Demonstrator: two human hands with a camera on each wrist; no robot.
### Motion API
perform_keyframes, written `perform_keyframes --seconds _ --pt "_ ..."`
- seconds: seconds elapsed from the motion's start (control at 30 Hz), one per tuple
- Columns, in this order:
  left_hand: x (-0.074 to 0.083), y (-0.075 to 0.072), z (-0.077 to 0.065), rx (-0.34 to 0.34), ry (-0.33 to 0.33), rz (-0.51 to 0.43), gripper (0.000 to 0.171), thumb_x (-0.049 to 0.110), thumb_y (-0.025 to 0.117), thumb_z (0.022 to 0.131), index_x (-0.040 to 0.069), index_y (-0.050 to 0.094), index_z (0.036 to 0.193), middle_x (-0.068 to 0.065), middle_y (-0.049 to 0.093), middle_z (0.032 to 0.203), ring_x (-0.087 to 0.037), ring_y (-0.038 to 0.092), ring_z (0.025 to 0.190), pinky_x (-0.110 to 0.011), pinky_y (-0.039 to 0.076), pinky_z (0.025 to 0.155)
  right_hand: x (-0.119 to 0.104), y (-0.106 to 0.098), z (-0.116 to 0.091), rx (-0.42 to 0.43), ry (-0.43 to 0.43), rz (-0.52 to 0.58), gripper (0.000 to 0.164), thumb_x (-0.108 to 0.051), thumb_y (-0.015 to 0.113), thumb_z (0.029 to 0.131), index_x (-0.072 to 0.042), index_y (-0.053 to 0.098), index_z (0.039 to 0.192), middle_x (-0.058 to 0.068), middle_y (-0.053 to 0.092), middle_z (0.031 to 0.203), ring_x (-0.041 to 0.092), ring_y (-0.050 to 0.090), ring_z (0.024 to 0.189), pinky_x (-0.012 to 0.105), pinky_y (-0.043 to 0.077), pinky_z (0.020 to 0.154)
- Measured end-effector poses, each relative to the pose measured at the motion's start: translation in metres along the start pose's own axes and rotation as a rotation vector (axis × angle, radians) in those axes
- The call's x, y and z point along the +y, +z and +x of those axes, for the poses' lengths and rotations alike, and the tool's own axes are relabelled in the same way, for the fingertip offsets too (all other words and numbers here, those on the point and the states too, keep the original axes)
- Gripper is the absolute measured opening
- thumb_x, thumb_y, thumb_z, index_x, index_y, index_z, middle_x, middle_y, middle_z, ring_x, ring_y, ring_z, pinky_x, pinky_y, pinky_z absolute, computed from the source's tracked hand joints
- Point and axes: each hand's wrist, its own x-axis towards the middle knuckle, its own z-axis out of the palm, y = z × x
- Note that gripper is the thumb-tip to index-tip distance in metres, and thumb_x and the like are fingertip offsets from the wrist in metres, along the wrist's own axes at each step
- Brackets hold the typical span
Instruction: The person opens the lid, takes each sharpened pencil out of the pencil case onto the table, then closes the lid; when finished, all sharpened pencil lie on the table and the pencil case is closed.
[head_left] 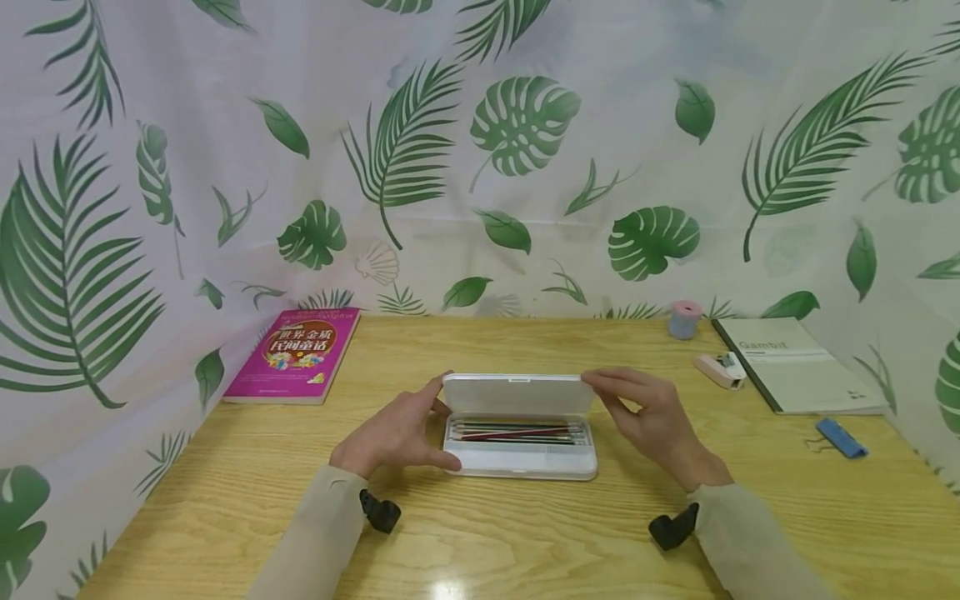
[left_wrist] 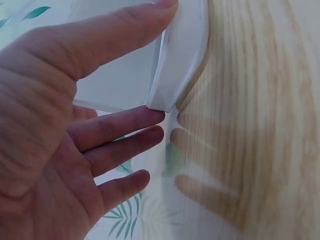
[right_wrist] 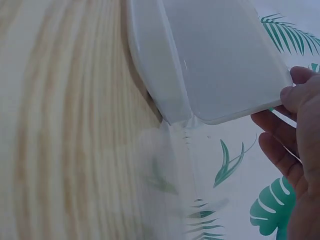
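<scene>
A white pencil case [head_left: 487,462] lies on the table before me with its hinged lid [head_left: 517,396] raised. Several pencils [head_left: 517,434] lie side by side in its rear compartment; the front part is a bare white strip. My left hand [head_left: 397,432] holds the case's left end, thumb at the front corner and fingers around the back. In the left wrist view one fingertip touches the corner of the case [left_wrist: 185,45]. With thumb and fingertips, my right hand [head_left: 656,417] pinches the lid's upper right corner, also seen in the right wrist view.
A pink book [head_left: 300,354] lies at the back left of the wooden table [head_left: 480,542]. On the right are a tape-like pink and grey roll [head_left: 683,321], a pink stapler [head_left: 720,370], a notebook [head_left: 806,367] and a blue clip [head_left: 842,438]. A leaf-print curtain [head_left: 555,275] encloses the table.
</scene>
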Motion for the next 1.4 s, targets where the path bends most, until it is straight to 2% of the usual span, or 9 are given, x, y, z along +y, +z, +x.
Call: perform_keyframes --seconds 0.2,0.3,0.4,0.53,0.67,0.9,1.07,1.23,1.4 --pt "0.001 0.002 -0.001 0.022 -0.035 -0.004 0.13 0.046 0.093 0.065 0.028 0.007 0.16 -0.004 0.065 0.125 -0.022 0.056 0.123 -0.046 0.038 0.112 0.012 0.005 -0.002 -0.052 0.076 0.0 0.05 0.016 0.072 0.08 -0.005 0.069 0.126 0.007 0.073 0.105 0.015 0.068 0.081 0.013 0.054 0.07" --pt "0.001 0.003 -0.002 0.028 -0.046 -0.004 0.136 0.047 0.092 0.065 0.026 -0.002 0.161 -0.003 0.066 0.126 -0.021 0.054 0.127 -0.046 0.034 0.115 0.017 0.01 -0.002 -0.053 0.102 -0.005 0.053 0.016 0.072 0.08 -0.004 0.067 0.128 0.008 0.073 0.104 0.014 0.067 0.08 0.019 0.056 0.067" --pt "0.001 0.003 -0.003 0.034 -0.051 0.011 0.137 0.049 0.091 0.066 0.022 -0.003 0.161 -0.004 0.064 0.129 -0.021 0.052 0.129 -0.046 0.032 0.116 0.02 0.014 -0.002 -0.063 0.157 0.004 0.053 0.015 0.072 0.081 -0.003 0.065 0.131 0.009 0.073 0.102 0.015 0.066 0.079 0.024 0.058 0.064" --pt "0.0 0.004 -0.005 0.042 -0.031 0.075 0.129 0.052 0.089 0.067 0.021 0.008 0.162 -0.006 0.054 0.144 -0.024 0.047 0.135 -0.045 0.034 0.115 0.021 0.017 -0.001 -0.09 0.245 0.003 0.053 0.012 0.071 0.084 -0.004 0.063 0.134 0.01 0.072 0.102 0.017 0.066 0.083 0.029 0.059 0.065" --pt "0.0 0.004 -0.007 0.062 -0.011 0.153 0.116 0.057 0.086 0.068 0.021 0.024 0.16 -0.004 0.042 0.154 -0.025 0.041 0.139 -0.044 0.035 0.115 0.023 0.019 -0.001 -0.096 0.294 -0.009 0.053 0.012 0.07 0.085 -0.004 0.062 0.135 0.009 0.071 0.101 0.018 0.066 0.083 0.026 0.059 0.069" --pt "0.002 0.007 -0.013 0.112 -0.006 0.222 0.109 0.058 0.085 0.069 0.014 0.034 0.156 -0.008 0.036 0.157 -0.025 0.037 0.141 -0.043 0.034 0.115 0.026 0.022 -0.003 -0.07 0.313 -0.011 0.051 0.009 0.071 0.086 -0.004 0.063 0.135 0.009 0.069 0.107 0.018 0.068 0.087 0.025 0.059 0.074" --pt "0.001 0.007 -0.014 0.131 0.051 0.249 0.095 0.056 0.084 0.072 0.016 0.047 0.149 -0.005 0.039 0.151 -0.021 0.042 0.134 -0.041 0.039 0.112 0.027 0.024 -0.001 -0.118 0.36 -0.012 0.052 0.006 0.069 0.089 -0.003 0.058 0.139 0.011 0.067 0.108 0.02 0.068 0.086 0.033 0.06 0.073" --pt "0.003 0.008 -0.012 0.1 0.096 0.267 0.083 0.052 0.084 0.075 0.02 0.053 0.145 -0.003 0.04 0.148 -0.021 0.043 0.129 -0.039 0.042 0.109 0.024 0.023 0.001 -0.183 0.428 -0.016 0.055 0.005 0.067 0.09 -0.002 0.053 0.143 0.013 0.066 0.111 0.023 0.067 0.088 0.041 0.06 0.076" --pt "0.003 0.009 -0.013 0.06 0.074 0.29 0.079 0.052 0.081 0.079 0.02 0.053 0.145 -0.004 0.036 0.154 -0.024 0.037 0.137 -0.041 0.038 0.113 0.025 0.024 0.001 -0.213 0.442 -0.04 0.054 0.004 0.068 0.091 -0.002 0.053 0.143 0.013 0.066 0.112 0.021 0.067 0.089 0.04 0.06 0.078"
